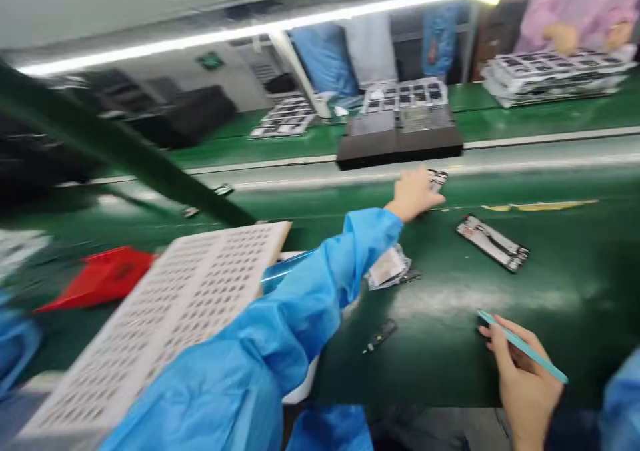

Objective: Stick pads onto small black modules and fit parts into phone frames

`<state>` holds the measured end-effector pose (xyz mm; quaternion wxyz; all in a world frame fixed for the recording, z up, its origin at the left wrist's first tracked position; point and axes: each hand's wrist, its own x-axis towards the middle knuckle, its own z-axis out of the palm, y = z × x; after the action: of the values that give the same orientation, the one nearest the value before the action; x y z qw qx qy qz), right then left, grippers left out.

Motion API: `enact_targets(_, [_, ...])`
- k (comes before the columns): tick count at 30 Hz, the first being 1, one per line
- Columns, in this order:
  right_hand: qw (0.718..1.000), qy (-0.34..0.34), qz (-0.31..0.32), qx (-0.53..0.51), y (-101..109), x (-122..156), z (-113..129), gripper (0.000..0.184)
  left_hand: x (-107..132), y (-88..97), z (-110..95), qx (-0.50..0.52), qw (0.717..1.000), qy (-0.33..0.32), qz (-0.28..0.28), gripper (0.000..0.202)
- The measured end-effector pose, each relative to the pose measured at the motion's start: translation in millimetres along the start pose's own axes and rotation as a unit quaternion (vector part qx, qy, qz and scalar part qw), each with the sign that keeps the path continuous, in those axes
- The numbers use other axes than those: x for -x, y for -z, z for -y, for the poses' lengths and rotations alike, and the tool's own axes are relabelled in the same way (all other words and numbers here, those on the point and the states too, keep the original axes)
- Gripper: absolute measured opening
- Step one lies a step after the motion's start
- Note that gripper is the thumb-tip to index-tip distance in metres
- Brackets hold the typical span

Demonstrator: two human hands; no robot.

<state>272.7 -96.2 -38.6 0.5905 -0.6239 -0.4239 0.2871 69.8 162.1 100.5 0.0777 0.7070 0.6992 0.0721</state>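
My left hand [414, 192] reaches far out to the back edge of the green work surface. Its fingers are around a phone frame [439, 179], which pokes out past them, partly hidden. Close to the front edge, my right hand [525, 371] is closed on a slim teal tool [530, 351], its narrow end pointing up and left. Another phone frame [493, 242], with its inner parts showing, lies at an angle between the two hands. Below my left forearm are a small pile of clear-wrapped parts [390, 268] and a small dark part [381, 335].
A white tray [200, 304] with rows of slots stands left of my sleeve, a red bin [110, 278] beyond it. At the back sit a black box [400, 138] and stacked trays [555, 78] under a co-worker's hands. A green post [125, 148] slants across the left.
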Motion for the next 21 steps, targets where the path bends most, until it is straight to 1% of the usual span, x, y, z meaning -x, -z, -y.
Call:
enact_targets(1, [1.000, -0.014, -0.004, 0.010, 2, 1, -1, 0.038, -25, -5.5, 2, -0.001, 1.000, 0.015, -0.004, 0.070])
enact_targets(2, [1.000, -0.022, -0.004, 0.013, 1, 2, -1, 0.036, -44, -10.8, 5, -0.005, 1.000, 0.027, -0.011, 0.066])
enact_targets(4, [1.000, -0.022, -0.001, 0.008, -3, 3, 1, 0.032, -70, -20.0, 14, -0.018, 0.998, 0.052, -0.023, 0.053])
enact_targets(5, [1.000, -0.019, 0.001, 0.004, -5, 3, 2, 0.029, -77, -24.0, 19, -0.024, 0.998, 0.060, -0.026, 0.049])
enact_targets(7, [1.000, -0.017, 0.008, -0.005, -6, 4, 4, 0.025, -83, -31.3, 28, -0.032, 0.997, 0.066, -0.026, 0.045])
enact_targets(9, [1.000, -0.017, 0.016, -0.014, -5, 5, 5, 0.024, -84, -37.3, 33, -0.035, 0.998, 0.050, -0.019, 0.046])
enact_targets(10, [1.000, -0.019, 0.019, -0.016, -4, 5, 5, 0.023, -82, -39.6, 32, -0.035, 0.999, 0.029, -0.014, 0.048])
enact_targets(12, [0.999, -0.021, 0.019, -0.017, -2, 5, 4, 0.023, -75, -43.2, 25, -0.032, 0.999, -0.042, 0.003, 0.062])
enact_targets(14, [1.000, -0.026, 0.012, -0.012, -2, 5, 6, 0.022, -62, -46.8, 9, -0.022, 0.989, -0.144, 0.039, 0.083])
enact_targets(15, [0.999, -0.030, 0.008, -0.010, -3, 5, 7, 0.023, -55, -49.0, -2, -0.015, 0.976, -0.209, 0.065, 0.094])
enact_targets(16, [0.999, -0.036, 0.002, -0.009, -4, 5, 8, 0.024, -46, -51.5, -15, -0.019, 0.953, -0.286, 0.095, 0.102])
enact_targets(17, [0.999, -0.041, -0.004, -0.008, -4, 5, 10, 0.025, -38, -54.3, -28, -0.030, 0.923, -0.363, 0.123, 0.106])
enact_targets(18, [0.999, -0.044, -0.009, -0.008, -5, 4, 11, 0.027, -30, -57.0, -42, -0.052, 0.884, -0.441, 0.147, 0.107])
enact_targets(19, [0.999, -0.045, -0.014, -0.008, -5, 3, 12, 0.028, -24, -59.3, -55, -0.079, 0.847, -0.499, 0.162, 0.105])
enact_targets(20, [0.999, -0.041, -0.016, -0.007, -5, 3, 13, 0.029, -19, -60.8, -68, -0.099, 0.823, -0.533, 0.170, 0.101])
enact_targets(21, [0.999, -0.033, -0.015, -0.003, -4, 2, 14, 0.028, -15, -61.1, -80, -0.113, 0.812, -0.546, 0.173, 0.095])
